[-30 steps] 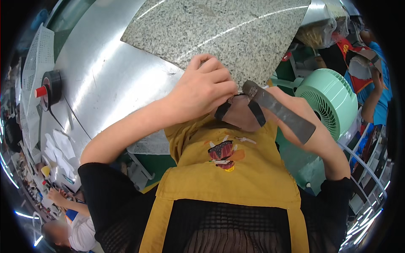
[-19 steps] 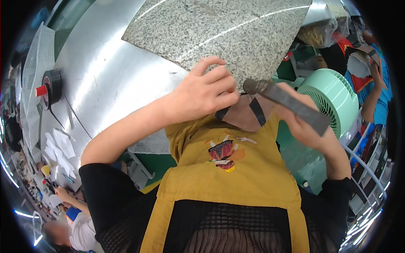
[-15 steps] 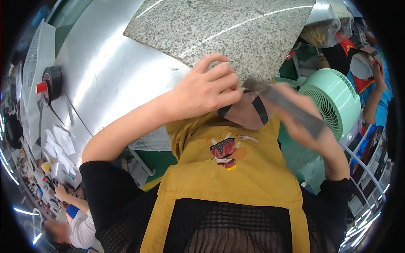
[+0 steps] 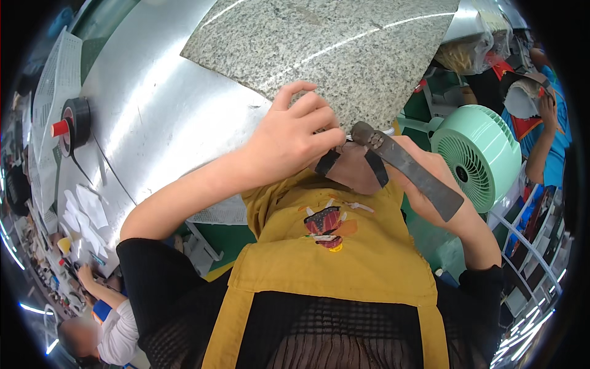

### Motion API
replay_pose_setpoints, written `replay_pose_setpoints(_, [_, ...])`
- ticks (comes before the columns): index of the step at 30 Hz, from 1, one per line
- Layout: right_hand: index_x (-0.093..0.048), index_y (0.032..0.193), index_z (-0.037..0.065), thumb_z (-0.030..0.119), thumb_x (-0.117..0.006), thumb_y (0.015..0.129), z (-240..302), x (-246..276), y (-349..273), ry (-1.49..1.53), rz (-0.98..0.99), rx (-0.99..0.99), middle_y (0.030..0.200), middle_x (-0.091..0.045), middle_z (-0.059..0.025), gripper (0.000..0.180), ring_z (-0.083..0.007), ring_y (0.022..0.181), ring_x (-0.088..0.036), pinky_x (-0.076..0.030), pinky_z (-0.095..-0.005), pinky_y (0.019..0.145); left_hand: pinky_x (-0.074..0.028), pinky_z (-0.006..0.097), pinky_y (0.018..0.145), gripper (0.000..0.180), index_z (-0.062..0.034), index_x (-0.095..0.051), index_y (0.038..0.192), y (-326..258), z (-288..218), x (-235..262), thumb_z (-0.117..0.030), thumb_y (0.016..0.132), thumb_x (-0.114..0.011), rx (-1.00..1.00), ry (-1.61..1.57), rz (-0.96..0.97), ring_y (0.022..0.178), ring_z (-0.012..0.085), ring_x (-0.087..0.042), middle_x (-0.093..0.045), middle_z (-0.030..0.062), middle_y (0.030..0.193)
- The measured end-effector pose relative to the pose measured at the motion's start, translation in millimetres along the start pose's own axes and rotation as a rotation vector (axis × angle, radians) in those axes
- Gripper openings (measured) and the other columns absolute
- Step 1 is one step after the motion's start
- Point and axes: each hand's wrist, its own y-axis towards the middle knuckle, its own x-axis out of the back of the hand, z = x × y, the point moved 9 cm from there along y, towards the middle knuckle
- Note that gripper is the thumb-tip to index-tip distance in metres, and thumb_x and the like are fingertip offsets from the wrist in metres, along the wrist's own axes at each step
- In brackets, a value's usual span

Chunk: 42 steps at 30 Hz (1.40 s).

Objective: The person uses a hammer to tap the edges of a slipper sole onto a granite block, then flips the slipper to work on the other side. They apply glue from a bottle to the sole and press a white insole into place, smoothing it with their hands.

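Observation:
A brownish-pink, leather-like piece (image 4: 353, 169) with two black strips on it rests at my apron, by the near edge of a speckled stone slab (image 4: 307, 55). My left hand (image 4: 301, 132) has its fingers curled at the upper left of this piece and grips its edge; the fingertips are partly hidden. In my right hand (image 4: 430, 172) is a hammer (image 4: 418, 175) with a dark metal head. The hammer's rounded face lies just above the piece, near my left fingers, and its flat flared end points down to the right. Its handle is mostly hidden by my hand.
The slab lies on a shiny metal table (image 4: 153, 92). A roll of black tape (image 4: 77, 123) and white scraps (image 4: 86, 212) are at the left. A mint-green fan (image 4: 476, 157) stands close to my right arm. Other people work at the far right and lower left.
The hammer, blurred before, now shows sharply, its rounded face slightly lower and left, over the piece. My left hand has shifted a little left.

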Motion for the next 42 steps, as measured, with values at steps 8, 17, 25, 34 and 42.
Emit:
replay_pose_setpoints(8, [-0.048, 0.117, -0.001, 0.002, -0.047, 0.085, 7.4, -8.7, -2.8, -0.109, 0.004, 0.017, 0.092, -0.058, -0.0175, 0.031, -0.0334, 0.073, -0.059, -0.046, -0.0319, 0.067, -0.041, 0.042, 0.092, 0.018, -0.011, -0.059, 0.084, -4.4, -15.3, 0.2, -0.009, 0.066, -0.061, -0.146, 0.168, -0.063, 0.085, 0.0159, -0.053, -0.054, -0.0006, 0.082])
replay_pose_setpoints(17, [-0.045, 0.115, 0.004, 0.004, -0.063, 0.07, 9.3, -9.6, -1.7, -0.172, -0.022, 0.083, 0.093, -0.058, -0.0177, 0.047, -0.0375, 0.081, -0.059, -0.049, -0.0398, 0.066, -0.04, 0.041, 0.093, 0.018, -0.0105, -0.059, 0.085, -5.1, -15.3, 2.0, -0.011, 0.067, -0.06, -0.146, 0.151, -0.076, 0.086, 0.016, -0.053, -0.055, -0.0005, 0.084])
replay_pose_setpoints(25, [-0.045, 0.115, 0.005, 0.004, -0.056, 0.078, 20.2, 2.3, -2.4, -0.182, -0.141, 0.103, 0.091, -0.057, -0.0183, 0.038, -0.0368, 0.079, -0.06, -0.049, -0.0382, 0.064, -0.038, 0.043, 0.096, 0.018, -0.0116, -0.059, 0.086, -6.9, -14.2, -1.7, -0.012, 0.068, -0.062, -0.114, 0.156, -0.03, 0.089, 0.0164, -0.053, -0.054, -0.0002, 0.085])
replay_pose_setpoints(34, [-0.049, 0.114, -0.001, 0.006, -0.047, 0.092, -2.4, 9.5, -6.5, 0.169, -0.129, -0.029, 0.089, -0.056, -0.0129, 0.023, -0.0241, 0.077, -0.057, -0.046, -0.0296, 0.071, -0.035, 0.04, 0.091, 0.013, -0.0108, -0.06, 0.085, 3.9, 5.1, -6.7, -0.016, 0.075, -0.066, 0.256, -0.049, 0.146, 0.091, 0.0217, -0.05, -0.054, 0.0023, 0.082])
replay_pose_setpoints(42, [-0.049, 0.114, -0.002, 0.007, -0.047, 0.093, -32.3, 32.3, -34.8, 0.281, -0.22, -0.2, 0.082, -0.052, -0.0093, 0.022, -0.0154, 0.074, -0.049, -0.043, -0.0262, 0.069, -0.047, 0.032, 0.065, 0.006, -0.0047, -0.057, 0.083, 20.6, -6.4, -21.5, -0.009, 0.08, -0.059, 0.551, -0.65, 0.35, 0.074, 0.0206, -0.056, -0.053, 0.0061, 0.079])
